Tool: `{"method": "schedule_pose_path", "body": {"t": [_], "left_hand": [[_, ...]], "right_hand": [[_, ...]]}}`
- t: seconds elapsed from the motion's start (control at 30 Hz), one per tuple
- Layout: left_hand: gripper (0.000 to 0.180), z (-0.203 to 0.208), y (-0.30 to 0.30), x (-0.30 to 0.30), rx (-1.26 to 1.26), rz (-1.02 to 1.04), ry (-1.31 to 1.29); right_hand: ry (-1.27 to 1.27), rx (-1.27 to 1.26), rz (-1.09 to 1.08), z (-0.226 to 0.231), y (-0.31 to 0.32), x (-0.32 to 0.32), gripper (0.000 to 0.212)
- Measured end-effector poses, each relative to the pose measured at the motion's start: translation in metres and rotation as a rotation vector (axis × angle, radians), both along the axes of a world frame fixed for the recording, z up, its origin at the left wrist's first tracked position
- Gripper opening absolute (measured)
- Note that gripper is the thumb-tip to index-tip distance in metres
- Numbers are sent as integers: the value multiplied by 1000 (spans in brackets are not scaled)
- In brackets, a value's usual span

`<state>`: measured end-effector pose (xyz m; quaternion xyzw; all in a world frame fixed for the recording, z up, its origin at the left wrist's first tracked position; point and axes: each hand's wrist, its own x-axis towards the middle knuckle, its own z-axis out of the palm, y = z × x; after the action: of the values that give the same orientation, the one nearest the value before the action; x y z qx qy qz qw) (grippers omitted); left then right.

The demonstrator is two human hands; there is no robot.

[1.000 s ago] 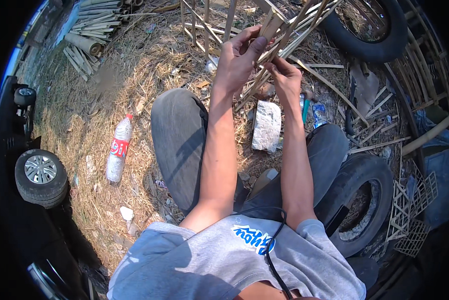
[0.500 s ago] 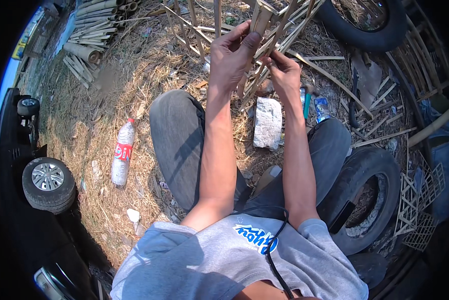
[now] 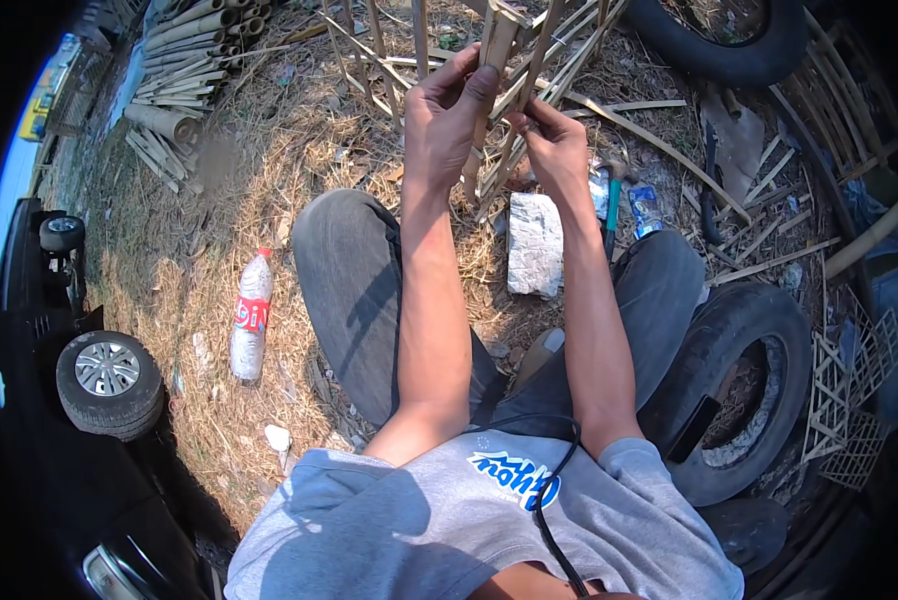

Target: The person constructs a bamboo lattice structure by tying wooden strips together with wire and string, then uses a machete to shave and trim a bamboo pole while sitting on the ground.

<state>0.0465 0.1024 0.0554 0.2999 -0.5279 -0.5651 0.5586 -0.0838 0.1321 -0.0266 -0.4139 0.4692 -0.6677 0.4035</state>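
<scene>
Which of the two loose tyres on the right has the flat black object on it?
The lower tyre, beside the right knee: the flat black object lies over its inner edge. The upper tyre, cut by the top edge, shows none.

My bare forearms (image 3: 434, 300) extend from the lower middle; at upper centre, my left hand (image 3: 441, 128) is curled tight, thumb (image 3: 480, 88) upward, while my right hand (image 3: 555, 152) pinches, fingers (image 3: 551, 118) bent.

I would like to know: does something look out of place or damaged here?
Mildly, yes. A flat black object, perhaps a phone, rests on the lower right tyre, an odd place because it might slip. A plastic bottle lies on its side on dry grass, like litter.
</scene>
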Motion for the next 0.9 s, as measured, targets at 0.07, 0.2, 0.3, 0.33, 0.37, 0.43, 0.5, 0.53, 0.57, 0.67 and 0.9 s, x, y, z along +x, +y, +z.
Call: {"method": "schedule_pose_path", "body": {"t": [0.07,0.2,0.3,0.33,0.37,0.43,0.5,0.53,0.57,0.67,0.9], "left_hand": [[42,2,1,-1,7,7,7],[44,3,3,-4,13,10,63],[45,4,4,-11,34,21,83],[46,4,3,-10,23,-20,99],[46,5,2,-10,24,-10,103],[47,2,3,-11,-9,8,87],[48,-4,3,-15,4,26,109],[49,-7,0,-16,4,11,131],[51,-11,-1,-17,4,-3,151],[46,-18,-3,-21,-30,-6,190],[48,-3,3,-17,108,-168,252]], "right_hand": [[-7,-6,8,0,0,0,20],[-18,-3,-23,0,1,2,20],[-24,12,-53,3,1,1,22],[-12,26,-58,5,4,1,23],[-8,27,-48,7,3,1,23],[-2,18,-35,9,8,0,24],[48,44,-19,14,13,-3,26],[45,33,-20,14,13,-3,27],[42,23,-21,14,12,-2,28],[67,4,-18,12,12,-4,30],[103,-20,-5,8,10,-9,29]]}}
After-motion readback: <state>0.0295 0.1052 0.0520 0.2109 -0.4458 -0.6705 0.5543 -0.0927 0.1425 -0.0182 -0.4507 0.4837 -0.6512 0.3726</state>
